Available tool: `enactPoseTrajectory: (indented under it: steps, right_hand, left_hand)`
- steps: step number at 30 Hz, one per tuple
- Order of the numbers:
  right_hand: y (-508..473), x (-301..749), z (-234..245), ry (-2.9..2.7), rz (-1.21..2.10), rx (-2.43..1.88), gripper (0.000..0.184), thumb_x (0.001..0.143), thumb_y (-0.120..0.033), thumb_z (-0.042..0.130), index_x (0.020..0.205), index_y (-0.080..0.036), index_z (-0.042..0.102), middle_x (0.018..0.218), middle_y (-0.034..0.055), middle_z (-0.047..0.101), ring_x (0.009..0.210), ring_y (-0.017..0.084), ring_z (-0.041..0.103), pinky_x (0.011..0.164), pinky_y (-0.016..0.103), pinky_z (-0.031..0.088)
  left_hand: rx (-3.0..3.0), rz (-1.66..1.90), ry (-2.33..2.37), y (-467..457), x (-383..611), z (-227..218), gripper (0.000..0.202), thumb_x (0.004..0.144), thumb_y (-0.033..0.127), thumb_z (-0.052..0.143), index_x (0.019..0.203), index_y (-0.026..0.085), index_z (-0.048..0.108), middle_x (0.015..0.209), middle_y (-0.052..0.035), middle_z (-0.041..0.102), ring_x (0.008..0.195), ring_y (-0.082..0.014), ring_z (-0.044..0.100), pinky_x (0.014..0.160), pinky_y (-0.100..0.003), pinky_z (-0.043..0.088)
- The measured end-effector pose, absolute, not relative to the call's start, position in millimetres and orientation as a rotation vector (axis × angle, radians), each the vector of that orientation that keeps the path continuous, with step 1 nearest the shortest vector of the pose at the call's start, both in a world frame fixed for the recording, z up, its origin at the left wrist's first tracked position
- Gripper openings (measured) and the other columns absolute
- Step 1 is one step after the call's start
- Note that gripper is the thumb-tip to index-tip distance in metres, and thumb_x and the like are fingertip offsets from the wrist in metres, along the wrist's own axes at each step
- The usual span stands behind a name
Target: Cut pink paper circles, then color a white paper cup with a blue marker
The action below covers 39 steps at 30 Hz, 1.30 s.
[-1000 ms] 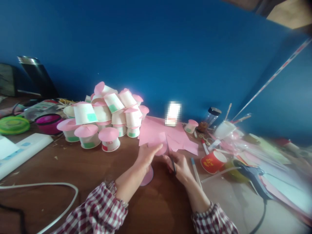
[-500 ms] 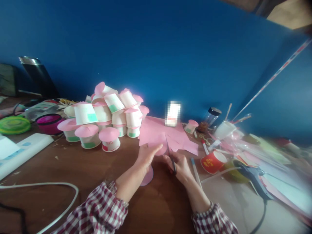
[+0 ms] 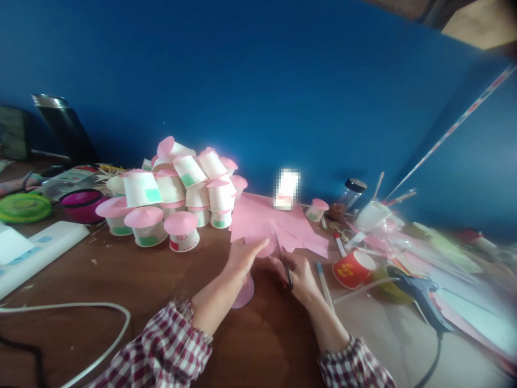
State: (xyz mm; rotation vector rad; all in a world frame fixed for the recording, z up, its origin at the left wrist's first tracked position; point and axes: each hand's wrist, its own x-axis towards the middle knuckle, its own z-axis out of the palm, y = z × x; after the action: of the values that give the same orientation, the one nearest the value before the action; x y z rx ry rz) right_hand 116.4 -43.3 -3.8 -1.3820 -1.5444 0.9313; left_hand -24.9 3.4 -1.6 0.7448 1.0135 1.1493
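The left hand's grip is pinching a pink paper piece above the counter; the right hand's grip is holding scissors just right of it, blades pointing far and slightly left along its right edge.

Craft table with scissors, pink paper, cups

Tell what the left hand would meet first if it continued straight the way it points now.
The left hand, holding pink paper, would likely meet the scissors in the right hand; depth is unclear.
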Motion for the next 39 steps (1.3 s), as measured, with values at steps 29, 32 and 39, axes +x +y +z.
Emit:
enactPoseTrajectory:
  steps: [29, 32, 39]
  right_hand:
    - [-43.8, 115.7, -1.9, -1.501, 1.007, -1.341, 0.033, 0.076, -0.045, 0.064, 0.064, -0.017, 0.053, 0.045, -0.0058, 0.045, 0.039, 0.007, 0.039, 0.038, 0.019, 0.030]
    - [-43.7, 115.5, -1.9, -1.508, 0.989, -1.340, 0.032, 0.077, -0.043, 0.063, 0.064, -0.016, 0.053, 0.044, -0.0059, 0.044, 0.039, 0.007, 0.038, 0.038, 0.019, 0.029]
    - [-43.7, 114.4, -0.6, -1.533, 0.941, -1.367, 0.032, 0.078, -0.044, 0.062, 0.063, -0.017, 0.054, 0.044, -0.0056, 0.045, 0.038, 0.007, 0.039, 0.037, 0.019, 0.029]
  left_hand:
    - [0.748, 1.160, 1.051, 1.8, -22.8, -3.1, 0.035, 0.057, 0.031, 0.078, 0.084, 0.012, 0.069, 0.075, -0.0097, 0.071, 0.068, -0.0209, 0.066, 0.055, -0.026, 0.047]
    - [0.759, 1.151, 1.056, 0.5, -23.5, -0.3, 0.033, 0.058, 0.031, 0.077, 0.082, 0.011, 0.068, 0.073, -0.0092, 0.071, 0.065, -0.0198, 0.065, 0.055, -0.026, 0.047]
    - [0.769, 1.137, 1.039, -2.1, -25.7, 4.6, 0.034, 0.058, 0.032, 0.077, 0.084, 0.011, 0.068, 0.075, -0.0096, 0.071, 0.067, -0.0206, 0.065, 0.058, -0.027, 0.048]
